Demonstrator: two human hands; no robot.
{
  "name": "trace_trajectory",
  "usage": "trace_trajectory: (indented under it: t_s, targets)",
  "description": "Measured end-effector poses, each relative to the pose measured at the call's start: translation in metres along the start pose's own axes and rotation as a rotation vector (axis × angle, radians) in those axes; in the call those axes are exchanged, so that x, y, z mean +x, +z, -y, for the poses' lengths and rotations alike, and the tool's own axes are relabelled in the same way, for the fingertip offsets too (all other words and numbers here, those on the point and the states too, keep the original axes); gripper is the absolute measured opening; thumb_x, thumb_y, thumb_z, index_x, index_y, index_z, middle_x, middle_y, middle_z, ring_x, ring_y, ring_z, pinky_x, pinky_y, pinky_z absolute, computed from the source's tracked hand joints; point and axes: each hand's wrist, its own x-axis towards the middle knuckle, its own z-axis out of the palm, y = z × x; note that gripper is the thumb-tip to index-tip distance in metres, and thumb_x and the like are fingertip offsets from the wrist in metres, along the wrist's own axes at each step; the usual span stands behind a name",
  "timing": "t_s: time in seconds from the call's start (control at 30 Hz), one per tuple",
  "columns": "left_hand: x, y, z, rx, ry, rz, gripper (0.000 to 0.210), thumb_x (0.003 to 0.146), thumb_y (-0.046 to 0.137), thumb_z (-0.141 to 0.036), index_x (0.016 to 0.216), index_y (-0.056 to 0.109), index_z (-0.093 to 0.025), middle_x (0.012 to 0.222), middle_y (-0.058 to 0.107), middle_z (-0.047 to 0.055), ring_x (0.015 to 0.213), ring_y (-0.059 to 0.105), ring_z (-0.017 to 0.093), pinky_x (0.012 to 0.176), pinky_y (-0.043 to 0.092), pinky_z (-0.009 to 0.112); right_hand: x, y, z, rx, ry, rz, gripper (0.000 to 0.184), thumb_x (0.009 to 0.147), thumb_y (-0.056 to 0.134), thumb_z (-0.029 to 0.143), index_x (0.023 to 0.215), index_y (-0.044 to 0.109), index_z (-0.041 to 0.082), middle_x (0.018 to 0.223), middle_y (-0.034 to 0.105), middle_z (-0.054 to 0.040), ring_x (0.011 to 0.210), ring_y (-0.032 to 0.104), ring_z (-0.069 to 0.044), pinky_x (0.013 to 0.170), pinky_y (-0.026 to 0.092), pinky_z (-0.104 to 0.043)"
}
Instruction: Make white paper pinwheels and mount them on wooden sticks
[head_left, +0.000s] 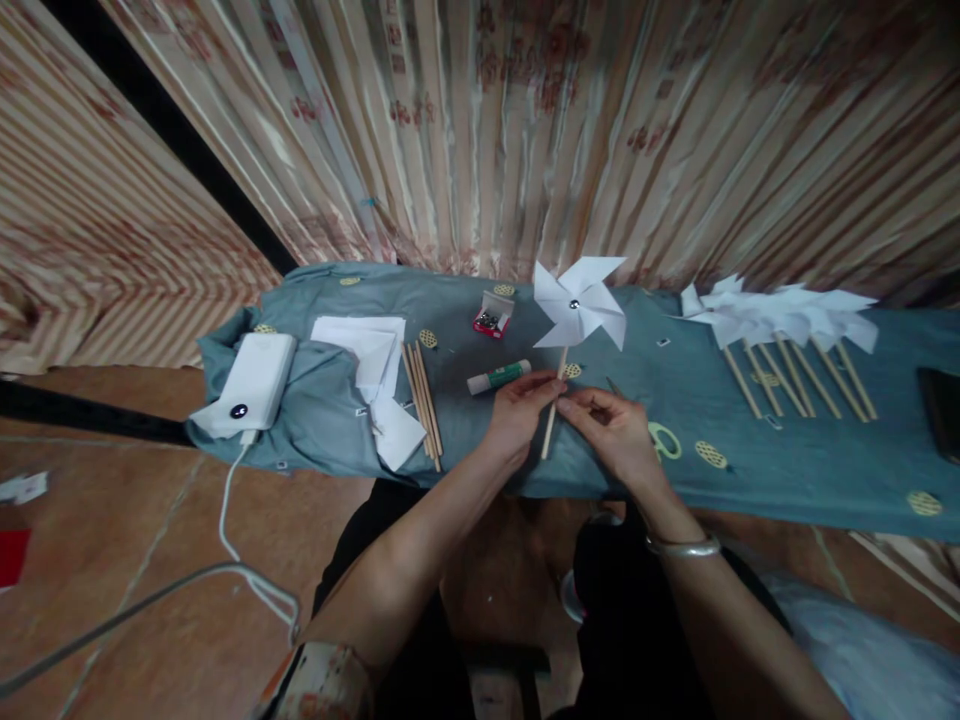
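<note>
Nearest the camera: both forearms reach in from the lower edge, a patterned sleeve (pixel 326 685) pushed up on the left one, a silvery bangle (pixel 684 547) at the right wrist

Left end of the cloth-covered worktop (pixel 465 432): white rectangular device (pixel 259 382) lying flat, a pale cable (pixel 225 500) plugged into its near side and hanging down past the edge

Next: overlapping white paper pieces (pixel 382 355), some folded, loosely heaped; just beside them a few loose wooden sticks (pixel 424 405), roughly parallel, pointing toward the person

Then a small red-and-white box (pixel 491 318), open, shiny little pieces inside; nearer the person, a glue stick (pixel 501 376) on its side, green and white, close to the left hand (pixel 517 405)

Middle: white paper pinwheel (pixel 581 305), held over the worktop, its face turned to the camera, round shiny pin (pixel 574 304) at centre; its stick slants down between the hands. Left grip pinched on the stick; right hand (pixel 604 420), thumb and fingertips closed on the same stretch; whether the lower end touches cloth, cannot tell

Right of that: scissors (pixel 666 441) with pale green handles, partly behind the right hand

Farther right: row of other pinwheels (pixel 787 318), heads overlapping, handles toward the person

Far right edge: dark flat object (pixel 939 408), cut off by the frame
</note>
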Motion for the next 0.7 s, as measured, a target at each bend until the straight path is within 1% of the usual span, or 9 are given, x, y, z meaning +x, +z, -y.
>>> trace_trajectory:
  t_s: [0.17, 0.33, 0.5, 0.6, 0.7]
  targets:
    - [0.003, 0.004, 0.002, -0.014, -0.002, 0.021, 0.015, 0.06, 0.081, -0.018, 0.071, 0.072, -0.013, 0.071, 0.07, 0.001, 0.069, 0.061, 0.011, 0.074, 0.044, 0.026, -0.006, 0.001, -0.002, -0.026, 0.012, 0.045, 0.027, 0.065, 0.081, 0.047, 0.066, 0.072, 0.021, 0.059, 0.066, 0.0008, 0.052, 0.053, -0.012, 0.052, 0.043, -0.026]
    - [0.006, 0.007, 0.007, -0.009, 0.006, 0.028, 0.017, 0.058, 0.082, -0.02, 0.071, 0.072, -0.014, 0.071, 0.07, 0.001, 0.071, 0.06, 0.012, 0.074, 0.043, 0.026, -0.009, -0.001, -0.002, -0.006, 0.016, 0.027, 0.028, 0.067, 0.079, 0.047, 0.065, 0.07, 0.02, 0.057, 0.063, 0.0012, 0.05, 0.049, -0.012, 0.048, 0.039, -0.025]
    - [0.006, 0.01, 0.012, -0.026, 0.018, 0.039, 0.023, 0.054, 0.084, -0.025, 0.072, 0.074, -0.014, 0.071, 0.07, 0.001, 0.071, 0.06, 0.011, 0.077, 0.042, 0.026, -0.009, -0.004, -0.003, -0.036, 0.018, 0.024, 0.03, 0.07, 0.075, 0.048, 0.064, 0.069, 0.019, 0.057, 0.063, 0.0012, 0.051, 0.05, -0.011, 0.051, 0.041, -0.024]
    - [0.005, 0.012, 0.014, -0.029, 0.021, 0.044, 0.026, 0.054, 0.085, -0.026, 0.075, 0.075, -0.015, 0.077, 0.072, 0.002, 0.077, 0.061, 0.013, 0.081, 0.043, 0.027, -0.009, -0.009, -0.004, -0.074, 0.017, -0.008, 0.031, 0.071, 0.073, 0.049, 0.066, 0.07, 0.019, 0.059, 0.065, 0.0005, 0.053, 0.054, -0.012, 0.055, 0.043, -0.025]
    - [0.002, 0.013, 0.013, -0.015, 0.037, 0.048, 0.026, 0.058, 0.084, -0.026, 0.08, 0.076, -0.016, 0.088, 0.074, 0.004, 0.091, 0.064, 0.016, 0.091, 0.043, 0.03, -0.008, -0.021, -0.007, -0.161, 0.017, -0.083, 0.032, 0.072, 0.07, 0.05, 0.068, 0.07, 0.019, 0.06, 0.066, -0.0003, 0.053, 0.055, -0.013, 0.055, 0.042, -0.026]
